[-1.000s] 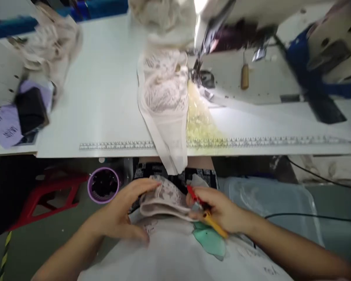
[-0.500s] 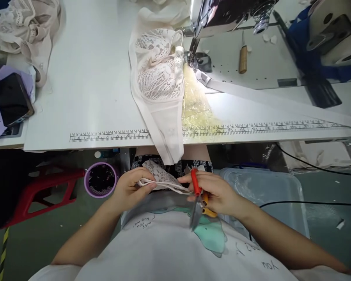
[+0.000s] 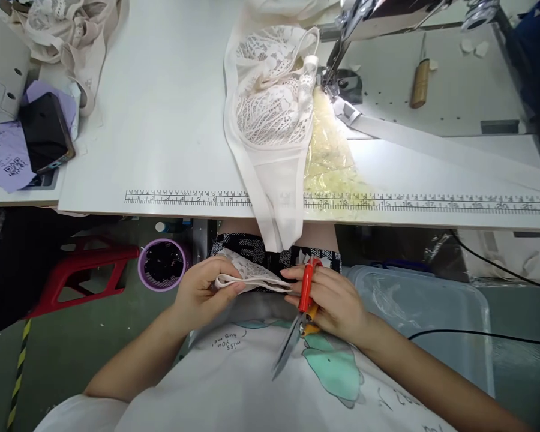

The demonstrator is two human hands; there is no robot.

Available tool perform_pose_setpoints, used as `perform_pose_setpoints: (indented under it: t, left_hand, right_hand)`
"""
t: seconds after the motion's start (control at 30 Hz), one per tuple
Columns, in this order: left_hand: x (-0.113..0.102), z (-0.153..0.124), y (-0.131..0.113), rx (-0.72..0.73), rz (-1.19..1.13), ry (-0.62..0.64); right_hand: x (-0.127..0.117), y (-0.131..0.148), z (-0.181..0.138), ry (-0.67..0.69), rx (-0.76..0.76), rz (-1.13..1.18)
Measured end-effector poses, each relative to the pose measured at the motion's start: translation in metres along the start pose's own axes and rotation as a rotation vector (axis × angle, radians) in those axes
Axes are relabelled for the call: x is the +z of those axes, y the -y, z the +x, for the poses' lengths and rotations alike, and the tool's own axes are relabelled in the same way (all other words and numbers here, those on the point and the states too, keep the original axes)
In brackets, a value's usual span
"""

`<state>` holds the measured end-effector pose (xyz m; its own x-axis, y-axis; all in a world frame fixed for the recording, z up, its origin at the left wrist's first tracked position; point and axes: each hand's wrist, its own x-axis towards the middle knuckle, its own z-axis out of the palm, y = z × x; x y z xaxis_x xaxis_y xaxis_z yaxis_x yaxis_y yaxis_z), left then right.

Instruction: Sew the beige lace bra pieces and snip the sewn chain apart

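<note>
My left hand (image 3: 207,293) pinches the edge of a pale lace piece (image 3: 247,267) above the lap, with a narrow band running along its near side. My right hand (image 3: 339,300) is closed round scissors (image 3: 306,294) with red and orange handles, their blades pointing down and to the left over the shirt. The fingertips of that hand also meet the right end of the lace piece's band. Beyond the hands, a cream lace bra (image 3: 272,120) lies on the sewing table, its lower end hanging over the front edge.
A sewing machine's needle area (image 3: 330,78) stands right of the bra, with a white strip (image 3: 400,129) feeding in. A wooden-handled awl (image 3: 420,84), a phone (image 3: 47,132) and a garment pile (image 3: 76,36) rest on the table. Below are a purple bin (image 3: 162,285), red stool (image 3: 87,270) and plastic box (image 3: 432,324).
The scissors' blades have swung left and away from the right hand. Both hands keep hold of the lace piece. The camera view has shifted, moving the table's things rightward in the picture.
</note>
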<state>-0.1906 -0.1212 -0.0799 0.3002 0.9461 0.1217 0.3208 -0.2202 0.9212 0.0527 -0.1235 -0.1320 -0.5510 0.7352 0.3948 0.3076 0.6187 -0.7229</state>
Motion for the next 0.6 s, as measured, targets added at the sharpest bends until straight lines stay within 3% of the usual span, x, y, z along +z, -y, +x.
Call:
perform_pose_setpoints:
  t: [0.27,0.6]
  left_hand:
    - [0.002,0.002,-0.006,0.016,0.017,-0.018]
    - [-0.005,-0.007,-0.005,0.008,0.036,0.021]
  right_hand:
    - [0.009,0.000,0.002,0.015,-0.013,0.059]
    - [-0.001,0.013,0.013,-0.026,0.117,0.205]
